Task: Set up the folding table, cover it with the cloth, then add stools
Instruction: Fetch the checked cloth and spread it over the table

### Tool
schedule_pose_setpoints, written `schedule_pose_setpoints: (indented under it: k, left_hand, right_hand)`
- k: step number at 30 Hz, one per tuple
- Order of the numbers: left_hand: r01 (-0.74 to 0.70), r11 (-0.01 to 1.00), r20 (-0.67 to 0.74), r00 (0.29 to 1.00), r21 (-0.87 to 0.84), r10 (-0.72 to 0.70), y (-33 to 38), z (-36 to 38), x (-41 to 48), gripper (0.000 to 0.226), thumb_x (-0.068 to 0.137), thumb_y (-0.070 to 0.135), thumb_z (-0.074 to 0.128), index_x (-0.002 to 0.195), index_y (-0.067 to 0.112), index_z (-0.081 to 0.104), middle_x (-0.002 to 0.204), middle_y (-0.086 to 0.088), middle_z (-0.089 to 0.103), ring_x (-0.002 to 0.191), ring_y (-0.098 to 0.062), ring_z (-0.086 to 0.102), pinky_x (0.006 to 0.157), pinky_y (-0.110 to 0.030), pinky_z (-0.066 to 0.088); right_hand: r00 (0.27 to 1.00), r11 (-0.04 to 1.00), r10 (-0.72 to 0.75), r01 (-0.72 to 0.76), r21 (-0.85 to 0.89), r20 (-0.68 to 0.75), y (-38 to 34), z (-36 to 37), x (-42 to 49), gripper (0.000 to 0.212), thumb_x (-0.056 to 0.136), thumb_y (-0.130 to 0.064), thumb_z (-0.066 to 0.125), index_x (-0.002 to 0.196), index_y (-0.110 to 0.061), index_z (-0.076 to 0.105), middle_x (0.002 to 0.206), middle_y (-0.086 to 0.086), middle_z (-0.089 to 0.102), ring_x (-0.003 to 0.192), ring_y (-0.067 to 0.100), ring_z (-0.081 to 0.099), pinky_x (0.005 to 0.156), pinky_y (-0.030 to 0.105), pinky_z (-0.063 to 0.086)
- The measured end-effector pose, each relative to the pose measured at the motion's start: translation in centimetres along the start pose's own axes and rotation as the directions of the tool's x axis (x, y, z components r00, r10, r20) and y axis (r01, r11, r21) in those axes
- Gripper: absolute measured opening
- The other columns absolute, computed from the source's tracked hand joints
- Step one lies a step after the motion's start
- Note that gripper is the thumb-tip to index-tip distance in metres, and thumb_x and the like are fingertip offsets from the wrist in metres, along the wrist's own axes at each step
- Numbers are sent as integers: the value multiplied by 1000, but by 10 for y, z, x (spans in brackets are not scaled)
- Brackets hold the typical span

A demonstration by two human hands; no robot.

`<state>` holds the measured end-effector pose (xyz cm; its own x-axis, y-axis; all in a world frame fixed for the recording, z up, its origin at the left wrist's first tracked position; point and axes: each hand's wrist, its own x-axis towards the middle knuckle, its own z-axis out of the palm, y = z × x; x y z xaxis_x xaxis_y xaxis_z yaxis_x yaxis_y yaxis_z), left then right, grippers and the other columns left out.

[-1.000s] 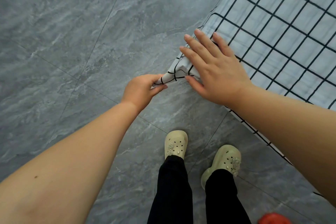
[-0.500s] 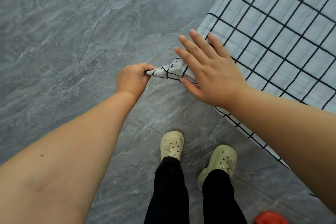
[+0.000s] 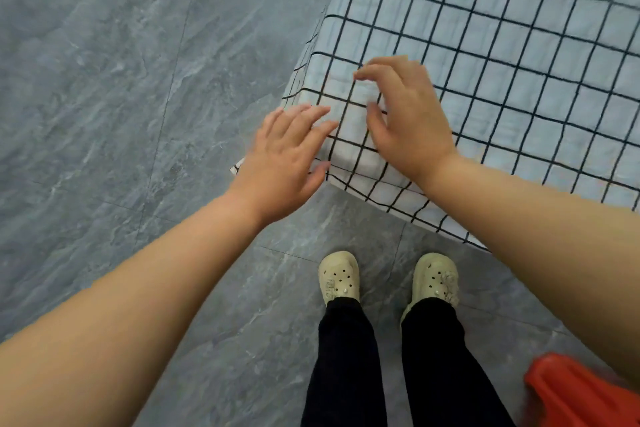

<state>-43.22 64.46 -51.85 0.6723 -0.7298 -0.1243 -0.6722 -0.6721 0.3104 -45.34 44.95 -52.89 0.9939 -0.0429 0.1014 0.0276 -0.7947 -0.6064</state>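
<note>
Your left hand (image 3: 287, 152) has let go of the corner it was pinching and now lies straight-fingered against the hanging flap. Your right hand (image 3: 405, 118), flat before, arches loosely just above the corner and grips nothing; with both hands apart, you seem to be smoothing the drape so it falls square. White with a black grid, the cloth (image 3: 502, 62) covers the hidden table across the upper right of the frame, lightly rippled.

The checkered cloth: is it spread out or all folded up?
Spread out. The cloth lies flat and wide, its grid lines mostly straight, and it drapes down over the near corner and edges.
</note>
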Motion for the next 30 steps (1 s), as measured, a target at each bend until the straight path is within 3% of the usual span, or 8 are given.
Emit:
schedule_pose_setpoints:
  k: [4, 6, 9, 13, 20, 24, 27, 30]
  left_hand:
    - [-67, 998, 110, 992, -14, 68, 34, -1, 28, 51, 89, 24, 54, 137, 11, 43, 145, -10, 39, 133, -30, 34, 107, -42, 28]
    - [-110, 993, 165, 980, -36, 115, 54, 2, 43, 50, 91, 19, 52, 139, 15, 41, 149, -6, 34, 135, -27, 30, 108, -41, 28]
    - [-141, 986, 184, 970, -93, 156, 85, 7, 70, 45, 91, 15, 51, 135, 17, 47, 142, -5, 44, 129, -26, 38, 101, -40, 36]
    - [-174, 982, 268, 945, -72, 187, 128, 22, 97, 39, 92, 19, 50, 131, 19, 50, 136, -4, 45, 124, -24, 38, 97, -39, 39]
    - [-315, 949, 294, 907, -6, 302, 205, 46, 123, 41, 88, 23, 54, 128, 16, 52, 134, -6, 46, 121, -28, 41, 93, -42, 39]
    - [-484, 874, 371, 819, 38, 438, 246, 64, 130, 54, 86, 38, 56, 136, 21, 42, 145, -3, 36, 132, -25, 31, 106, -39, 24]
    - [-558, 826, 411, 773, 80, 482, 254, 74, 132, 65, 85, 45, 57, 142, 24, 34, 150, -3, 30, 136, -26, 26, 110, -40, 21]
    - [-598, 792, 416, 756, 125, 505, 246, 77, 130, 73, 84, 47, 59, 146, 22, 28, 152, -4, 30, 136, -27, 28, 110, -41, 23]
  right_hand:
    - [971, 963, 239, -240, -126, -21, 37, -40, -53, 31, 82, 1, 52, 111, -7, 60, 109, 11, 55, 105, 28, 48, 89, 31, 37]
    - [963, 950, 268, -259, -176, 30, 54, -62, -80, 31, 83, 3, 52, 111, -6, 62, 107, 13, 55, 104, 30, 48, 87, 36, 41]
    - [944, 933, 315, -290, -211, 95, 76, -89, -114, 30, 85, 4, 51, 111, -5, 63, 105, 14, 55, 101, 32, 48, 84, 45, 45]
    - [918, 908, 386, -362, -210, 90, 100, -115, -147, 32, 86, 1, 50, 115, -7, 62, 107, 11, 54, 104, 29, 48, 84, 41, 45]
    - [884, 872, 468, -464, -157, -11, 139, -145, -196, 33, 83, 0, 53, 114, -9, 61, 106, 9, 54, 103, 27, 49, 80, 40, 47]
    - [862, 852, 500, -507, -131, -81, 157, -158, -231, 31, 79, -5, 63, 109, -9, 62, 104, 9, 54, 99, 29, 50, 77, 42, 49]
    - [836, 832, 547, -548, -83, -41, 170, -161, -261, 50, 77, -24, 72, 122, -13, 55, 115, 9, 51, 107, 28, 48, 86, 44, 49]
    - [812, 820, 572, -568, -65, 118, 175, -155, -284, 80, 76, -34, 73, 143, -23, 32, 133, 9, 41, 118, 29, 46, 85, 42, 49]
